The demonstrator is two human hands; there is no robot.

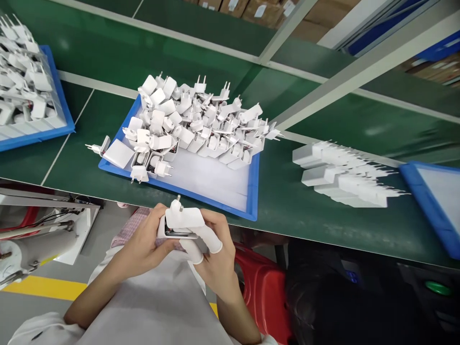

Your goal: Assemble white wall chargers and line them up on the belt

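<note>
In front of my body I hold a white plug-in power adapter (185, 218) with both hands, near the front edge of the bench. Its plug-side cover sits raised and askew over the casing, and dark parts show in the gap. My left hand (145, 242) is closed around the left end of the casing. At the right end, my right hand (217, 254) grips the adapter with its thumb and a finger, both in white finger cots. Just beyond is a blue-rimmed tray (201, 197) heaped with similar white adapters, several with loose covers and their insides showing.
Another loaded blue tray (64, 112) stands at far left. Rows of adapters (345, 177) lie on the green bench (280, 211) to the right, beside a further blue-rimmed tray (420, 187). A pale frame post (345, 72) slants across the back right. A red stool (264, 287) is below.
</note>
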